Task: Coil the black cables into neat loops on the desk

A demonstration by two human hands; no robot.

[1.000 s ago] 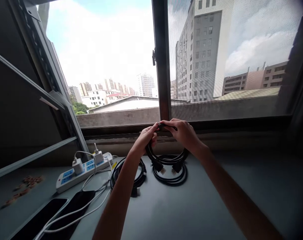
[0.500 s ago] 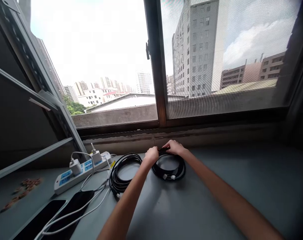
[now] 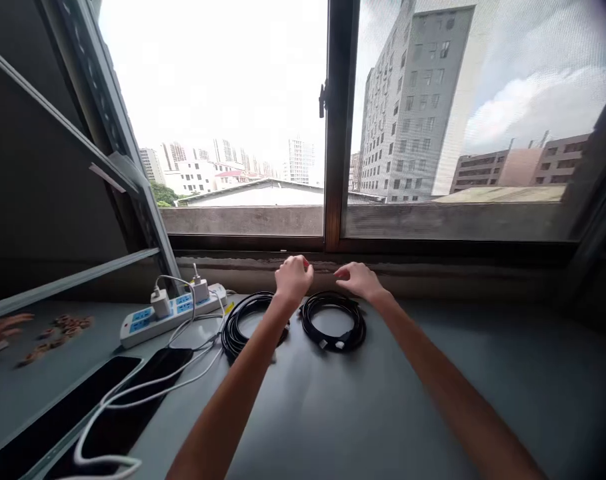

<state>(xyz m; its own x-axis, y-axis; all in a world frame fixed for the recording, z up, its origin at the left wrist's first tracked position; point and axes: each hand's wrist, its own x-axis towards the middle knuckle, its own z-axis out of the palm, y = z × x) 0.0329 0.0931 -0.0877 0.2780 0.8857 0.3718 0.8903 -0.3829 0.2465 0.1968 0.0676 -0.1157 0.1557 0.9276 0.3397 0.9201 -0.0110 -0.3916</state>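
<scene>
A coil of black cable [image 3: 357,330] lies flat on the grey tabletop, its light metal plug ends at the near side. Just above its far left edge is my left hand [image 3: 293,277], raised with bent fingers and a gap to the thumb; nothing shows in it. My right hand [image 3: 361,280] hovers beyond the coil's far right side, its thumb and fingers apart and nothing between them. A second black cable coil [image 3: 231,333] rests to the left, partly covered by my left forearm. Red shows at the fingertips of both hands.
A white power strip [image 3: 133,332] with plugged-in chargers stands left, white cords trailing over dark flat devices [image 3: 113,380]. Small brown pieces [image 3: 70,325] lie farther left near another person's hand [image 3: 3,330]. A metal rack post [image 3: 155,220] and the window [image 3: 335,220] border the table [image 3: 407,400].
Both hands have let go of the right coil, lifted and moved apart. The coil now lies flat. Another person's hand has appeared at the far left, and the view has shifted.
</scene>
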